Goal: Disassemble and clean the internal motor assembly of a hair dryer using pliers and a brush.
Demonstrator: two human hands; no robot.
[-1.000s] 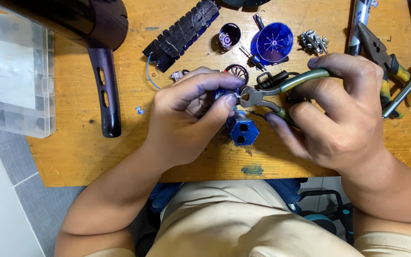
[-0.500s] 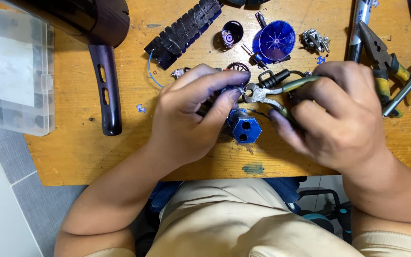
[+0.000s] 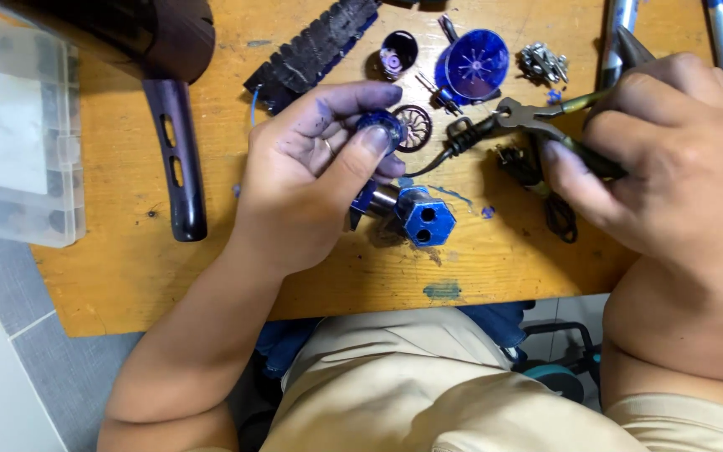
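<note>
Our left hand (image 3: 311,176) pinches a small blue motor part (image 3: 381,127), light, rigid, likely slippery; our right hand (image 3: 671,159) squeezes pliers (image 3: 537,117) by their handles.

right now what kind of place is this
Probably a small repair or hobby workbench: a worn wooden table strewn with dismantled blue parts, pliers in the right hand, and a clear parts organiser.

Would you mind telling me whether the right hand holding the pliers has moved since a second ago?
Yes. The right hand with the pliers has drawn rightward, away from the blue hexagonal part and the left hand.
</note>
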